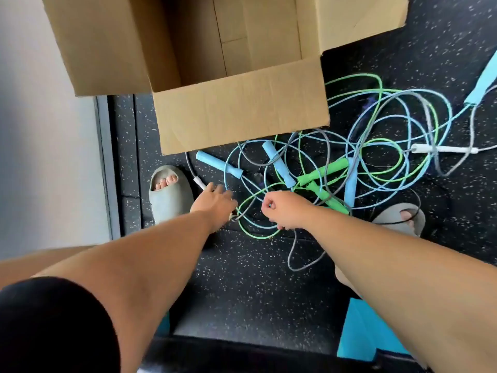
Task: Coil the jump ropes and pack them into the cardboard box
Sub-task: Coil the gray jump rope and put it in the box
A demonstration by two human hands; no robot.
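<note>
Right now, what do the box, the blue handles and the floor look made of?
Box: matte brown cardboard, with creased flaps. Blue handles: likely foam or rubber grip, with a dull, slightly textured surface. Floor: probably rubber matting, black with white flecks and tile seams.

You are in a gym-like exercise room: black speckled rubber floor tiles under your fingers, tangled jump ropes just beyond them, a plain white wall off to their left.
</note>
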